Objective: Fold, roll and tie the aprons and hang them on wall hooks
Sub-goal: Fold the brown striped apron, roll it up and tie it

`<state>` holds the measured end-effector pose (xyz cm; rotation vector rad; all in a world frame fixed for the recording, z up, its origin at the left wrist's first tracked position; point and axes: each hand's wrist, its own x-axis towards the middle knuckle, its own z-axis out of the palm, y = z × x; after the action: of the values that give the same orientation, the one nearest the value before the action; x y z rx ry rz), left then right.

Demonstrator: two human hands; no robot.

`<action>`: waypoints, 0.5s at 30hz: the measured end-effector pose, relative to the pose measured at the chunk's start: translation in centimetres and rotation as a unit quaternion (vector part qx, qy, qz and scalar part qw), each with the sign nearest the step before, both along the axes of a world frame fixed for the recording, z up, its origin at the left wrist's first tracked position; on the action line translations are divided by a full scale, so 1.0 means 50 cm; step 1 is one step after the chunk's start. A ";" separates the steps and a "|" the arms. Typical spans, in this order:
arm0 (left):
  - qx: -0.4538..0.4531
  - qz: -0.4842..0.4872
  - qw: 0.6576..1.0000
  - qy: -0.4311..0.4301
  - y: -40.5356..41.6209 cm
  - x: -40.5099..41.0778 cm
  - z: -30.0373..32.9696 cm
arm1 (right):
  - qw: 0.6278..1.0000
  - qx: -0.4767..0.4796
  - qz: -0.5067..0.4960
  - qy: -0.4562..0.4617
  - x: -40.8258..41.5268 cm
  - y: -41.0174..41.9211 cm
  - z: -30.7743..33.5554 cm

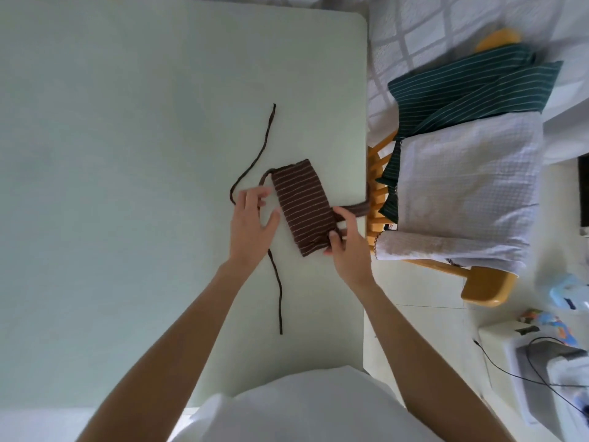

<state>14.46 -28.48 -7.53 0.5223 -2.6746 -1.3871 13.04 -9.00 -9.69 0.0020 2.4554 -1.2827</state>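
Note:
A brown apron with thin white stripes lies rolled into a short bundle on the pale green table. My right hand grips the bundle's near right corner, thumb and fingers curled on the fabric where the wide brown neck strap leaves it toward the table's right edge. My left hand hovers at the bundle's left side with fingers spread and relaxed. It lies over a thin brown tie string that runs up the table. Another length of tie string trails toward me.
A yellow wooden chair stands right of the table, holding a folded white checked cloth and a dark green striped apron. White appliances with a black cable sit on the floor at lower right.

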 end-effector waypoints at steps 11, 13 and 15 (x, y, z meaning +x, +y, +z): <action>0.113 -0.064 0.975 -0.182 0.030 0.089 -0.018 | 0.968 0.178 0.168 0.048 0.069 -0.011 0.047; 0.080 -0.060 0.975 -0.198 0.033 0.071 -0.021 | 0.950 0.231 0.179 0.112 0.042 -0.021 0.054; 0.063 -0.072 0.975 -0.202 0.031 0.058 -0.023 | 0.939 0.255 0.203 0.111 0.016 -0.035 0.054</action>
<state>17.38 -26.94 -8.68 0.7022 -3.0041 -1.6553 13.84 -10.76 -7.00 -0.5101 2.7128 -0.4772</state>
